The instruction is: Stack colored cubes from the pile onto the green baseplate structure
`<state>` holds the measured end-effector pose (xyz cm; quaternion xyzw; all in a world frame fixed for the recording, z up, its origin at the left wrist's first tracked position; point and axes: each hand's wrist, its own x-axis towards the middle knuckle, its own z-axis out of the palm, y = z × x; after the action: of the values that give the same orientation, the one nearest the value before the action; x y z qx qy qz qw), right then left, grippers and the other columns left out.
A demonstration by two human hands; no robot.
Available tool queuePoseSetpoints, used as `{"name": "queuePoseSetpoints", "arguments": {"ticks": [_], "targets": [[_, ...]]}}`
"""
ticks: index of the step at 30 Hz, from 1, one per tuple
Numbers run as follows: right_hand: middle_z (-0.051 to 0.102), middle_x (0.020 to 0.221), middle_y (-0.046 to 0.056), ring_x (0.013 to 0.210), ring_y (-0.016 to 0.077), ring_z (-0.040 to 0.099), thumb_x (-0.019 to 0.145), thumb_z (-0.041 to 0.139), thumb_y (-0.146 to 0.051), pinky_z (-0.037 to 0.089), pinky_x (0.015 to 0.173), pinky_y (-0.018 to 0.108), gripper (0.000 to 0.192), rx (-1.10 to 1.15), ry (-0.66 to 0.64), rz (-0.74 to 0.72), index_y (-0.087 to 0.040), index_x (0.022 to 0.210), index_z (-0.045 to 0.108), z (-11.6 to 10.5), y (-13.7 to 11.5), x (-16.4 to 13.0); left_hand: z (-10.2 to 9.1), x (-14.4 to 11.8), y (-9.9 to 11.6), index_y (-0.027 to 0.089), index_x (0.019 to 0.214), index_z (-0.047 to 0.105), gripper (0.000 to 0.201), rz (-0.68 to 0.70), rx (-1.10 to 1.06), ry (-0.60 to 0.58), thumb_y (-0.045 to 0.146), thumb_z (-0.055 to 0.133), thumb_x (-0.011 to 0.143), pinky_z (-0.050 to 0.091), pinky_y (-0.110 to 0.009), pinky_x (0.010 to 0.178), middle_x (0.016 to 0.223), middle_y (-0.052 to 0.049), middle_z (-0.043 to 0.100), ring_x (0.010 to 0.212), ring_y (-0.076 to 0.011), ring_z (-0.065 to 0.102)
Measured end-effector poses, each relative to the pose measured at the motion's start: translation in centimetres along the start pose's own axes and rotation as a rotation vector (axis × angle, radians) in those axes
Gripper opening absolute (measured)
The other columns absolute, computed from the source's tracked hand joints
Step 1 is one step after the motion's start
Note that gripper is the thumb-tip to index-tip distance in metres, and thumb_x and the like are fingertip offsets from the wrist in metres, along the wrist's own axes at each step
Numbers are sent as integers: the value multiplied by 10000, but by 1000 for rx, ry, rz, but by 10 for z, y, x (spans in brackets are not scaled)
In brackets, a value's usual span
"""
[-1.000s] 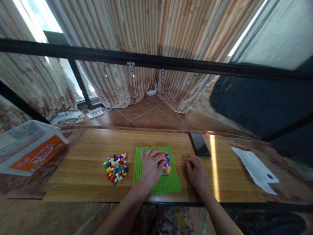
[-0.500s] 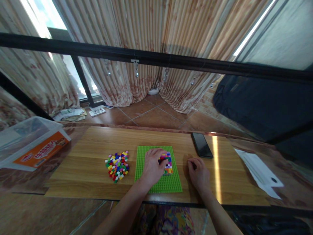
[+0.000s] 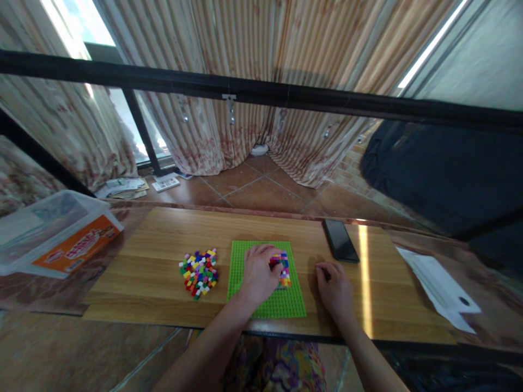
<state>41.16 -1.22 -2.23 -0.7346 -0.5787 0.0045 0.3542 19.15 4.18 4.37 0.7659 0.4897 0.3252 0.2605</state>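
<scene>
A green studded baseplate (image 3: 281,306) lies on the wooden table in front of me. On its upper right part stands a patch of small coloured bricks (image 3: 285,272). My left hand (image 3: 261,272) is over the baseplate and covers the left side of that patch. Its fingers are bent and closed, with the tips at the bricks; whether a brick is between them is hidden. My right hand (image 3: 334,288) rests on the table to the right of the baseplate, fingers curled in loosely. Left of the baseplate lies a loose pile of coloured bricks (image 3: 200,272).
A black phone (image 3: 340,241) lies beyond my right hand. At the table's left stands a clear plastic box (image 3: 57,231) with an orange label. White papers (image 3: 441,283) lie off the right end. A dark metal bar (image 3: 261,90) crosses in front of the curtains.
The whole view has shifted slightly. Both hands keep nearly the same place and pose, the left over the brick patch, the right on the table.
</scene>
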Motion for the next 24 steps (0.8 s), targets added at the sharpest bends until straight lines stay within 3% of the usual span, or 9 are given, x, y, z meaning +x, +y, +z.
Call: {"name": "queuePoseSetpoints", "arguments": {"ticks": [3,9,16,24], "targets": [[656,921,106,806,219,603,907,456,-385,461,696,339,298,-16,2,-5,-182,845,666,0,1,0,1,-6,5,256,1074,650,277,3,77,27,176,624,810,369,-486,1014,1142,-33,660,1093,-239,547],[659,928,102,789,215,601,908,449,-399,447,675,334,311,-42,9,0,-187,837,665,0,0,0,15,-32,17,261,1224,565,304,97,240,43,261,465,937,150,-616,1140,1329,-56,587,1271,-263,464],[656,934,111,828,225,604,909,450,-405,462,710,344,311,-16,18,-24,-184,849,661,0,1,0,32,-54,12,153,1476,300,660,181,442,-19,373,519,894,220,-610,1145,1535,-129,344,1431,-310,268],[658,922,107,803,217,603,900,464,-365,458,693,334,282,-51,21,-19,-173,856,665,0,2,-1,31,-53,-2,187,1473,330,560,256,640,-54,82,298,923,362,-530,1090,1540,-69,343,1421,-229,310]]}}
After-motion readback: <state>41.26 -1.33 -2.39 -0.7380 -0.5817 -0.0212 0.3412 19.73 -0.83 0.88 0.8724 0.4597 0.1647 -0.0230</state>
